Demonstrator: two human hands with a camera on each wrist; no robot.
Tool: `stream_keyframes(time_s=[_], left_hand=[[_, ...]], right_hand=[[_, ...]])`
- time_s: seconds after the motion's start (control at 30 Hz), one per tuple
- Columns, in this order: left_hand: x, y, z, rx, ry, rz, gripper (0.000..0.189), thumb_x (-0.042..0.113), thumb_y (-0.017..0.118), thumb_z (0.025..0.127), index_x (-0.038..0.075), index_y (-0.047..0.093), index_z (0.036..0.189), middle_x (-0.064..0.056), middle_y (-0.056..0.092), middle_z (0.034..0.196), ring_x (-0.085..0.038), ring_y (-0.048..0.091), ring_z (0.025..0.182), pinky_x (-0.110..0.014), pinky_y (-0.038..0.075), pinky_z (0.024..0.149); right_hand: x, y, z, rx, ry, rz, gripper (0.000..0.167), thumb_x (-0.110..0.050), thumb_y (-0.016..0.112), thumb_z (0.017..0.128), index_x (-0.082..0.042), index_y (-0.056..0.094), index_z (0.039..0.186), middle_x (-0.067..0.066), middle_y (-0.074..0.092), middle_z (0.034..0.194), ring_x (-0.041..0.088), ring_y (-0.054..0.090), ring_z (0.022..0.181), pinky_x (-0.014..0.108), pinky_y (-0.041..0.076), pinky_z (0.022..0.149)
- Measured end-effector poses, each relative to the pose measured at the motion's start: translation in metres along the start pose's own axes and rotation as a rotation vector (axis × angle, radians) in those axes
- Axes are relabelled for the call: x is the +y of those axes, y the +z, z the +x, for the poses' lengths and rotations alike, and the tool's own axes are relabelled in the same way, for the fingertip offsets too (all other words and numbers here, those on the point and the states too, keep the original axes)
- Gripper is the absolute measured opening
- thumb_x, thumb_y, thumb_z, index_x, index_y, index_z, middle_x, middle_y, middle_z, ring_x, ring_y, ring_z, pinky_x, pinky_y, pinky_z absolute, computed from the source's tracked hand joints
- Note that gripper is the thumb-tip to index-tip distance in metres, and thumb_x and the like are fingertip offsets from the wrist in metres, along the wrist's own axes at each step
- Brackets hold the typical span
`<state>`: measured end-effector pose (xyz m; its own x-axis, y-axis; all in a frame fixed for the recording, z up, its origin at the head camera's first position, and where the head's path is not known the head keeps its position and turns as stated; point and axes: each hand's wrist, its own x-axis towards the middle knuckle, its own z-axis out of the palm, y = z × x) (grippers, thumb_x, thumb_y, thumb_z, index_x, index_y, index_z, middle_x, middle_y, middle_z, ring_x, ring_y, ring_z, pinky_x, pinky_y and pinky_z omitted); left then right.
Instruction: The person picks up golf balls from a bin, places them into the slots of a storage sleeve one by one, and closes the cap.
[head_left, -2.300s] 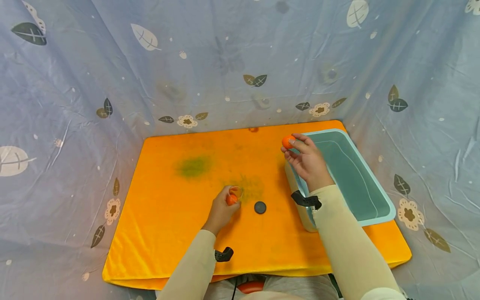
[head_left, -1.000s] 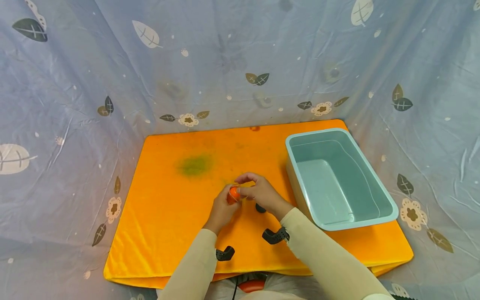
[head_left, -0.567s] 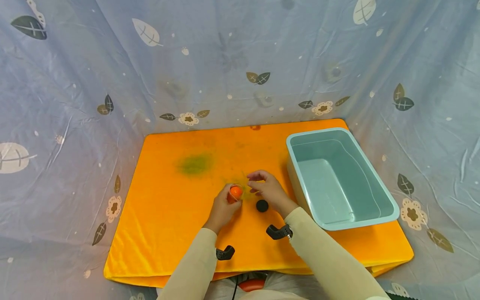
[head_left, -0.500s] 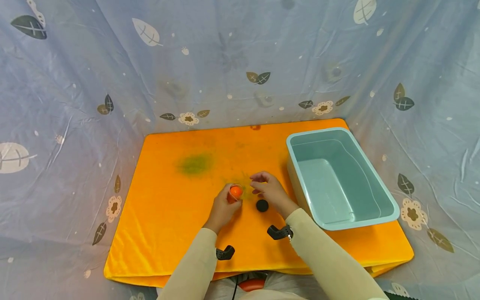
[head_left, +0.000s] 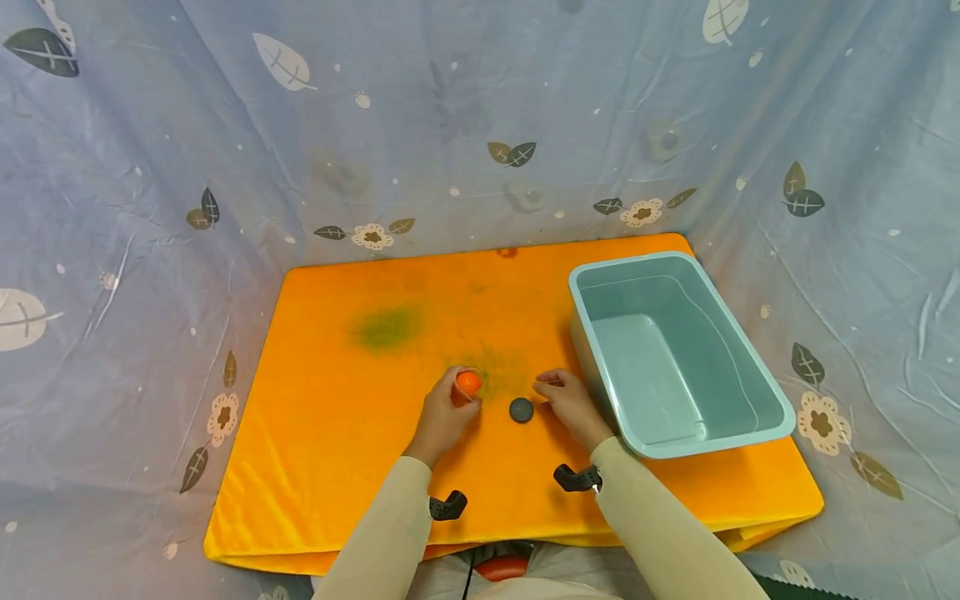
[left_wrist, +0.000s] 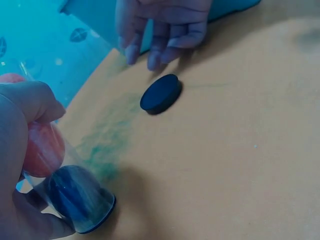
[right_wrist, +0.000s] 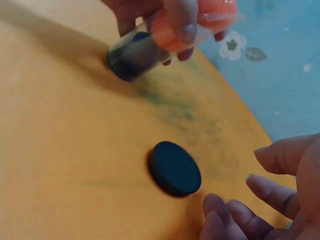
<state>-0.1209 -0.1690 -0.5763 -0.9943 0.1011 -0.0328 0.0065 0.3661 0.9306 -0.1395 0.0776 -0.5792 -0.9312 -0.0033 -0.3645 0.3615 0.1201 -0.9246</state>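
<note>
My left hand [head_left: 438,423] grips a clear cylindrical container [right_wrist: 129,74] near the middle of the table. Inside its lower end sits a dark rounded thing [left_wrist: 74,190], blurred through the wall. Above that are orange balls, the top one [head_left: 469,382] showing at the mouth. My fingers hide part of the container. A round black lid [head_left: 521,410] lies flat on the table between my hands. My right hand [head_left: 573,404] is just right of the lid, fingers loosely bent and apart from it, holding nothing in the right wrist view.
A pale blue plastic bin [head_left: 600,358] stands on the table's right side, close beyond my right hand. An orange cloth [head_left: 337,433] with green stains covers the table. Patterned curtains [head_left: 450,108] hang behind and at both sides.
My right hand came from the bin with an orange ball, put it into the container's mouth, let go and drew back right, near the lid. My left hand stayed nearly in place.
</note>
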Motion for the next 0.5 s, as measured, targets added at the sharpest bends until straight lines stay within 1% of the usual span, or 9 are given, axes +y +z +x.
stream_keyframes(time_s=[0.07, 0.2, 0.37, 0.43, 0.5], left_hand=[[0.000, 0.000, 0.000, 0.002, 0.003, 0.002, 0.049, 0.003, 0.079, 0.097, 0.020, 0.064, 0.141, 0.000, 0.067, 0.128, -0.024, 0.062, 0.113, -0.050, 0.050, 0.102], [-0.001, 0.001, -0.001, 0.004, 0.005, 0.000, 0.050, 0.003, 0.079, 0.097, 0.020, 0.064, 0.141, 0.000, 0.067, 0.128, -0.024, 0.062, 0.113, -0.050, 0.050, 0.102], [0.001, 0.001, -0.002, 0.003, 0.007, -0.008, 0.050, 0.001, 0.078, 0.097, 0.020, 0.063, 0.141, -0.001, 0.068, 0.129, -0.025, 0.063, 0.115, -0.052, 0.050, 0.103], [0.001, 0.001, -0.003, 0.003, 0.007, -0.002, 0.050, 0.001, 0.078, 0.098, 0.019, 0.063, 0.142, -0.001, 0.068, 0.130, -0.025, 0.063, 0.116, -0.052, 0.050, 0.104], [0.001, 0.000, -0.003, 0.004, 0.006, 0.000, 0.050, 0.002, 0.078, 0.098, 0.018, 0.063, 0.143, -0.002, 0.068, 0.130, -0.024, 0.063, 0.117, -0.052, 0.050, 0.103]], right_hand=[[0.003, 0.001, 0.000, 0.001, 0.006, -0.012, 0.029, -0.010, 0.065, 0.109, 0.007, 0.063, 0.132, 0.022, 0.063, 0.128, 0.040, 0.064, 0.106, 0.041, 0.053, 0.087], [0.006, 0.005, -0.001, -0.023, 0.005, -0.028, 0.029, -0.010, 0.064, 0.109, 0.007, 0.062, 0.133, 0.022, 0.065, 0.125, 0.037, 0.065, 0.098, 0.038, 0.054, 0.082], [0.005, 0.011, -0.005, -0.040, 0.014, -0.035, 0.029, -0.009, 0.067, 0.107, 0.005, 0.064, 0.132, 0.019, 0.067, 0.119, 0.033, 0.064, 0.086, 0.039, 0.055, 0.077], [0.005, 0.014, -0.008, -0.045, 0.005, -0.074, 0.031, -0.010, 0.070, 0.105, 0.005, 0.065, 0.131, 0.018, 0.068, 0.115, 0.033, 0.063, 0.082, 0.039, 0.055, 0.075], [0.004, 0.017, -0.010, -0.052, -0.004, -0.128, 0.032, -0.012, 0.073, 0.103, 0.004, 0.066, 0.131, 0.016, 0.068, 0.113, 0.032, 0.063, 0.083, 0.038, 0.056, 0.076]])
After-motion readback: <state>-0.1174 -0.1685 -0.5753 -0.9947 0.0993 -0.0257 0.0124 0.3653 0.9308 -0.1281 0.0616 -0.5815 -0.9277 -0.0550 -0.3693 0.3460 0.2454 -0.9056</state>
